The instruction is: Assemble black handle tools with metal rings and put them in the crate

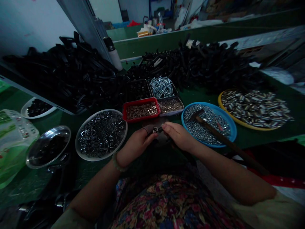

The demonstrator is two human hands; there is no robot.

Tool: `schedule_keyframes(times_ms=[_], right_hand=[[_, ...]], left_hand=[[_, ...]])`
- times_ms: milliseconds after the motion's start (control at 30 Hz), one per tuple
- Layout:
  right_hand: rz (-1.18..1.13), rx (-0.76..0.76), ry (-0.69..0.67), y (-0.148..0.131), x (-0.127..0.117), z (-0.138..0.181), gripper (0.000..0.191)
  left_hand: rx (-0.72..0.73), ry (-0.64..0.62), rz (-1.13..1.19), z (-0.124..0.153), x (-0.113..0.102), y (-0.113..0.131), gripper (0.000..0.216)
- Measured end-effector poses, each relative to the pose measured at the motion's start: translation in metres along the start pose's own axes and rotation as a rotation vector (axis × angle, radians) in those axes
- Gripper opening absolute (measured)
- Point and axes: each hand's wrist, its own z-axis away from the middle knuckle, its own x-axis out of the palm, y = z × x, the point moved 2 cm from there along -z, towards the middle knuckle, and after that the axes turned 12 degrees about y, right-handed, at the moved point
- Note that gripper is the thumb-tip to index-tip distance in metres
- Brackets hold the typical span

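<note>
My left hand [137,141] pinches a small shiny metal ring-like part [155,129] between thumb and fingers. My right hand [178,135] is closed on a dark, slim part [160,129] whose tip meets the metal part; its exact kind is too dim to tell. Both hands are close together above the near edge of the green table, just in front of a red tray [124,112] of thin copper-coloured pins. To the left of my left hand is a white plate [78,149] heaped with metal rings. A blue basin [234,135] of small metal pieces stands to the right of my right hand.
A hammer [221,138] lies across the blue basin, its handle reaching toward me. A yellow basin [220,100] of metal cylinders is further right. Black parts [195,63] are heaped behind the trays. A tray of silver screws [162,87] and a metal bowl [68,135] also stand here.
</note>
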Motion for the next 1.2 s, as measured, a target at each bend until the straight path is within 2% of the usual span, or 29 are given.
schedule_keyframes(times_ms=[133, 233, 433, 467, 567, 633, 700, 733, 800, 867, 933, 967, 1067, 1133, 1200], right_hand=[[0.017, 0.016, -0.019, -0.001, 0.003, -0.004, 0.04], [0.012, 0.031, -0.037, -0.001, 0.012, -0.006, 0.039], [-0.131, 0.053, 0.235, 0.005, 0.033, 0.003, 0.039], [-0.141, 0.046, 0.214, 0.008, 0.033, 0.003, 0.04], [-0.116, -0.037, 0.019, 0.018, 0.022, -0.017, 0.046], [0.085, -0.149, -0.036, 0.023, 0.01, -0.048, 0.049], [0.495, -0.271, 0.011, 0.027, 0.003, -0.088, 0.04], [0.727, -0.321, -0.004, 0.028, 0.005, -0.108, 0.034], [1.076, -0.405, -0.101, 0.03, 0.016, -0.141, 0.024], [1.22, -0.452, -0.199, 0.033, 0.03, -0.16, 0.018], [1.231, -0.478, -0.243, 0.034, 0.039, -0.166, 0.018], [1.221, -0.49, -0.25, 0.035, 0.042, -0.167, 0.018], [1.201, -0.523, -0.243, 0.036, 0.043, -0.163, 0.017], [1.168, -0.521, -0.204, 0.034, 0.04, -0.162, 0.019], [1.134, -0.5, -0.159, 0.031, 0.036, -0.161, 0.023]], left_hand=[[0.038, -0.016, -0.104, 0.0, 0.0, -0.001, 0.026], [-0.002, -0.014, -0.085, 0.001, 0.005, 0.001, 0.024], [-0.115, 0.187, 0.118, 0.006, 0.025, -0.001, 0.024], [-0.126, 0.194, 0.122, 0.008, 0.024, -0.003, 0.023], [-0.085, 0.165, 0.134, 0.01, 0.009, -0.008, 0.025], [-0.009, 0.227, 0.106, 0.01, -0.005, -0.008, 0.038], [0.085, 0.294, -0.031, 0.011, -0.008, -0.006, 0.042], [0.139, 0.28, -0.142, 0.012, -0.003, -0.005, 0.04], [0.243, 0.138, -0.381, 0.013, 0.015, -0.004, 0.036], [0.322, -0.025, -0.528, 0.01, 0.032, -0.008, 0.037], [0.36, -0.086, -0.537, -0.003, 0.033, -0.017, 0.038], [0.345, -0.068, -0.522, -0.016, 0.027, -0.024, 0.036], [0.174, 0.096, -0.545, -0.07, -0.005, -0.053, 0.032], [0.092, 0.099, -0.603, -0.105, -0.018, -0.071, 0.029], [0.075, 0.06, -0.616, -0.129, -0.019, -0.083, 0.025]])
